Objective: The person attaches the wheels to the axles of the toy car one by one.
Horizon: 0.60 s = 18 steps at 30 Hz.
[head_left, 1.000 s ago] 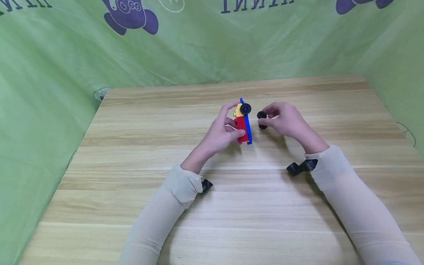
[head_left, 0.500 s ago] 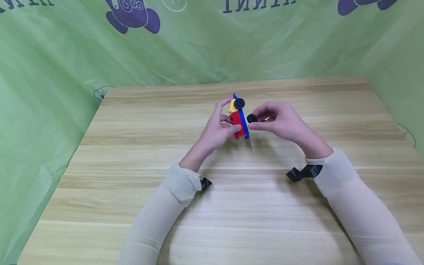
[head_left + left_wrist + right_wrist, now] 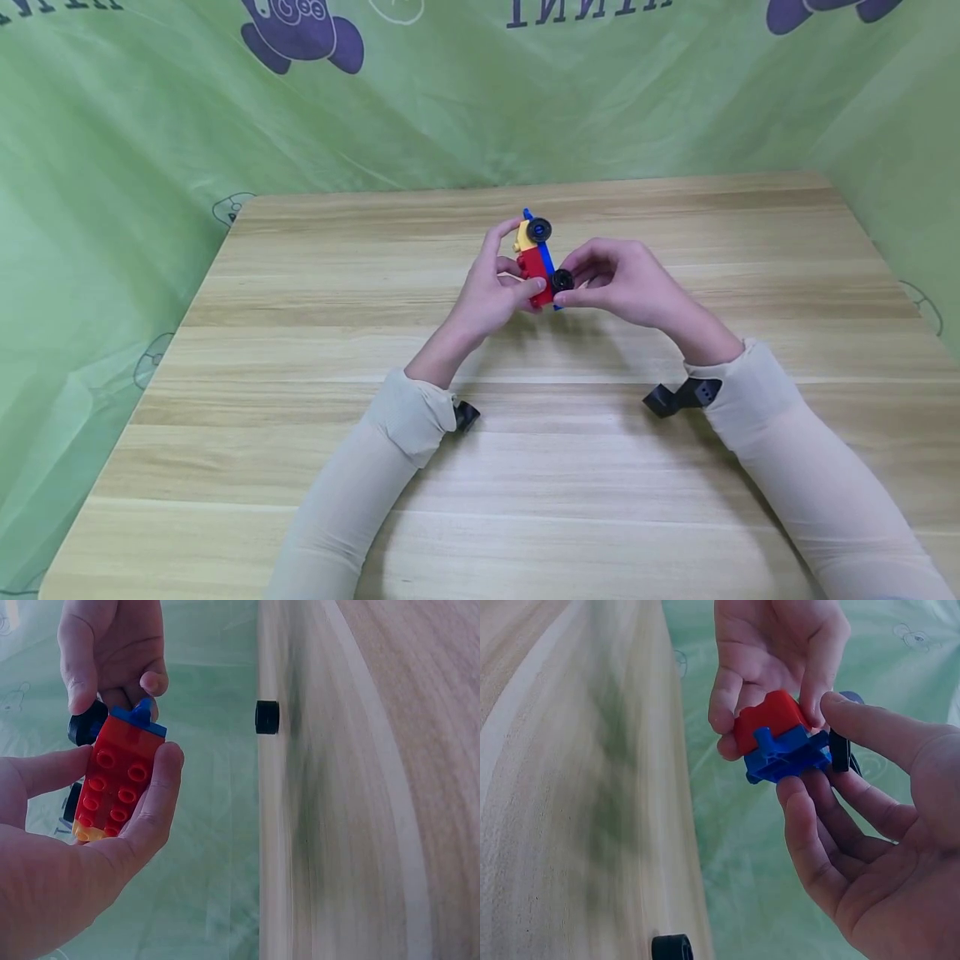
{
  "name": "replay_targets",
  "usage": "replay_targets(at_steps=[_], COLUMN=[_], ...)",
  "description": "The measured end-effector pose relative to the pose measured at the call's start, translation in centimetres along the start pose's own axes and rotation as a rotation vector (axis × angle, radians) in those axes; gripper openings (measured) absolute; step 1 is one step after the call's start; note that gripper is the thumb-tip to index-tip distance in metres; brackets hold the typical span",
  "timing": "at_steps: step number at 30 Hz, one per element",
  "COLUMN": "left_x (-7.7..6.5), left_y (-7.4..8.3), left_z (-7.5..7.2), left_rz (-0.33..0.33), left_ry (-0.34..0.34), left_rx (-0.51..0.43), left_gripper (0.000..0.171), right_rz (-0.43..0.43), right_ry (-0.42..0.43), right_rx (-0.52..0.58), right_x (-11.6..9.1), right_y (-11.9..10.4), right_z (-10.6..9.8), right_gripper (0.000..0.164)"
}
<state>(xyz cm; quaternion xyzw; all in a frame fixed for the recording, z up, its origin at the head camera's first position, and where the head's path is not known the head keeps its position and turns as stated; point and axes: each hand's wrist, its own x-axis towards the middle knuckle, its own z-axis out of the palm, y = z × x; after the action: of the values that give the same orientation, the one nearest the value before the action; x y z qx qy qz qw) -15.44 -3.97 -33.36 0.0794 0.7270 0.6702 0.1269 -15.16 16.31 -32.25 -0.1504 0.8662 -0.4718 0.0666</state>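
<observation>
While your left hand (image 3: 487, 300) has its fingers clamped round a toy car (image 3: 534, 265), your right hand (image 3: 630, 279) pinches a black wheel (image 3: 562, 280) against its side, at the end nearer you. You're holding the car above the worktop (image 3: 375, 283), closer to its far edge than its near one, roughly midway between the side edges. You appear to be fitting this wheel; the next move would call for a straight push while your left fingers brace the body. You can't tell here whether it's fully seated. Count one blue base (image 3: 787, 754), one yellow block (image 3: 525, 237) and a red part (image 3: 112, 772), perhaps several blocks. You can see three wheels: the pinched one, a fitted wheel (image 3: 538, 230) by the yellow block, and a loose wheel (image 3: 267, 717) on the worktop. Any on the car's other side are hidden.
</observation>
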Motion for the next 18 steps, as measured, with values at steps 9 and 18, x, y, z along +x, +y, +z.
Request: replay_targets(at_steps=[9, 18], left_x=[0.06, 0.17], left_y=[-0.04, -0.19], left_z=[-0.02, -0.03], left_rz=[0.006, 0.000], left_ry=[0.002, 0.009], left_rx=[-0.014, -0.030], left_gripper=[0.079, 0.080], right_rz=[-0.026, -0.135], right_ry=[0.007, 0.051], right_rx=[-0.008, -0.079], right_x=[-0.15, -0.44], right_y=[-0.18, -0.42], right_z=[0.29, 0.57], right_gripper=[0.033, 0.034])
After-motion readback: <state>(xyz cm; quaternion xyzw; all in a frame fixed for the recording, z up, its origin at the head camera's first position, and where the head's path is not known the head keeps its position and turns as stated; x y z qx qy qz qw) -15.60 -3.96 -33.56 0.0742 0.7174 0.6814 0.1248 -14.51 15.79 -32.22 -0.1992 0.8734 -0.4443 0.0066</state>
